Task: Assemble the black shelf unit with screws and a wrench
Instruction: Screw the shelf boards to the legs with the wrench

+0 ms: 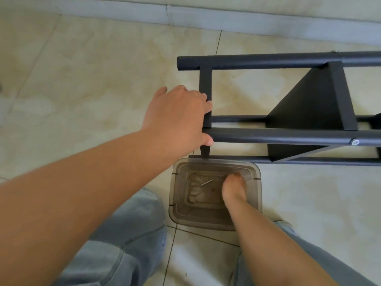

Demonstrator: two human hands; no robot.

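On the tiled floor (103,65), near the skirting along its far edge, the black shelf unit (305,112) lies on its side, tubes running off to the right. We note one silver bolt head (355,142) set in the nearest thick tube. Our left hand (181,116) grips the unit's left end: fingers curled over the short cross bar, thumb against the thick tube below. Just in front of the unit, touching its lowest rail, stands a smoky clear plastic bin (214,195). Our right hand (234,187) reaches down inside it, fingertips bunched at the bottom toward the far right corner; we cannot tell whether they hold anything. One loose screw (206,182) lies on the bin's bottom, left of that hand and apart from it. Grey jeans (132,234) show at the near edge, knees either side of the bin.
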